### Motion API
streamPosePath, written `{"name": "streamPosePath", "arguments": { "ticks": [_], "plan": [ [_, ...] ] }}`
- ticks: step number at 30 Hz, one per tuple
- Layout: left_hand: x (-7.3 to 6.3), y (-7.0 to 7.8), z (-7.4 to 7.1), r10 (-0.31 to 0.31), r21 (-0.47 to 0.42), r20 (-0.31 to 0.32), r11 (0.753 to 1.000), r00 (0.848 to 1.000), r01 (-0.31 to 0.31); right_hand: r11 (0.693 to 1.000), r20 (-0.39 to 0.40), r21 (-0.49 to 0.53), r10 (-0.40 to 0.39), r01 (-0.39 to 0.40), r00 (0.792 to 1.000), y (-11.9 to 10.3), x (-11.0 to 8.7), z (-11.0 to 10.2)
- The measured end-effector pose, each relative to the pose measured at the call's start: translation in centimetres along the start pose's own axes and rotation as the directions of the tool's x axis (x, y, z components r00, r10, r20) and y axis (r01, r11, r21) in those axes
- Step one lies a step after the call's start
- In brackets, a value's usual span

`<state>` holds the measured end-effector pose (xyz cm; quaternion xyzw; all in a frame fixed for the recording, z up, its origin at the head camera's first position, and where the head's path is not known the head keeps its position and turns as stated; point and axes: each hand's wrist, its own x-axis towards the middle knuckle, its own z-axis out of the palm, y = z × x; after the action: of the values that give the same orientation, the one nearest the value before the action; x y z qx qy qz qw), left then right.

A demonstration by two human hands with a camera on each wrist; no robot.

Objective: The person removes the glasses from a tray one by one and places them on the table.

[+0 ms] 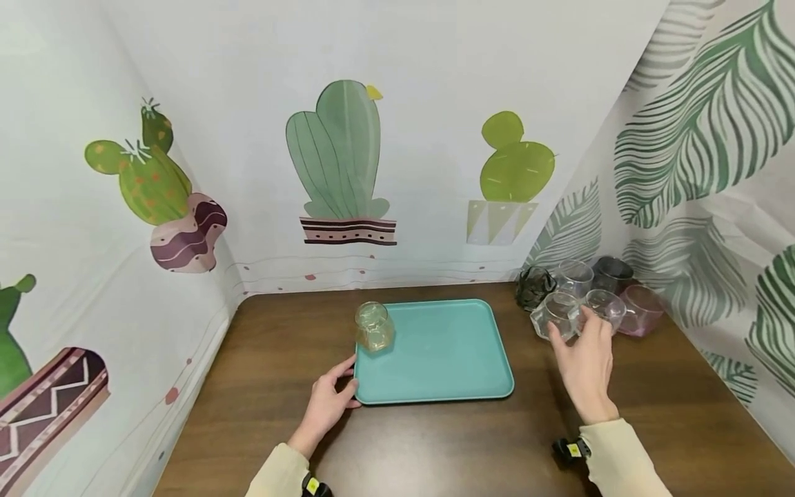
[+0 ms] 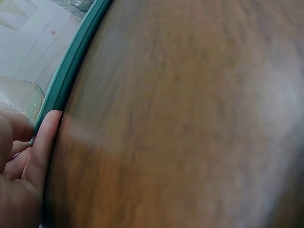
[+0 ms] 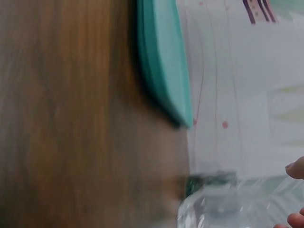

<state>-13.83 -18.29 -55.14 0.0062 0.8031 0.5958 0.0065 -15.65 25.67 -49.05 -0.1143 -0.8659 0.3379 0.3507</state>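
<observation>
My left hand (image 1: 329, 397) grips the near-left corner of a turquoise tray (image 1: 435, 359), its fingers right at the rim (image 2: 71, 64). On the tray's far-left corner an amber-tinted glass (image 1: 375, 327) stands upright. My right hand (image 1: 586, 366) reaches over the group of glasses at the right, thumb and fingers spread apart. Closest to it are a clear glass (image 1: 557, 310) on the thumb side and another clear glass (image 1: 604, 304) behind the fingertips. In the right wrist view the fingertips (image 3: 297, 166) appear beside a clear glass (image 3: 223, 211), with a gap between thumb and fingers.
Around those two stand a black glass (image 1: 534, 286), a further clear glass (image 1: 574, 276), a dark grey glass (image 1: 613, 273) and a pink glass (image 1: 642, 310). A patterned cloth (image 1: 428, 262) borders the brown wooden table (image 1: 435, 442) at the back and sides.
</observation>
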Motion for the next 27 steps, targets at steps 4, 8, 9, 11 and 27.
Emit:
{"name": "streamPosePath", "arguments": {
  "ticks": [4, 8, 9, 11, 27],
  "plan": [
    [-0.1, 0.0, 0.1, 0.007, -0.008, -0.004, 1.0, 1.0, -0.007, 0.997, 0.006, 0.04, -0.072, 0.072, 0.997, -1.6, -0.4, 0.5],
    [-0.1, 0.2, 0.1, 0.017, -0.019, -0.012, 1.0, 1.0, -0.017, 0.992, 0.049, 0.075, -0.11, 0.106, 0.993, -3.1, -0.8, 1.4],
    [-0.1, 0.2, 0.1, 0.019, -0.02, -0.013, 1.0, 1.0, -0.019, 0.991, 0.068, 0.08, -0.114, 0.108, 0.991, -3.4, -1.0, 1.7],
    [-0.1, 0.1, 0.1, 0.022, -0.018, -0.012, 1.0, 1.0, -0.022, 0.99, 0.107, 0.091, -0.118, 0.108, 0.987, -3.9, -1.4, 2.1],
    [-0.1, -0.1, 0.1, 0.024, 0.013, 0.008, 1.0, 1.0, -0.024, 0.978, 0.385, 0.18, -0.171, 0.108, 0.907, -9.0, -4.6, 6.5]
  ]
}}
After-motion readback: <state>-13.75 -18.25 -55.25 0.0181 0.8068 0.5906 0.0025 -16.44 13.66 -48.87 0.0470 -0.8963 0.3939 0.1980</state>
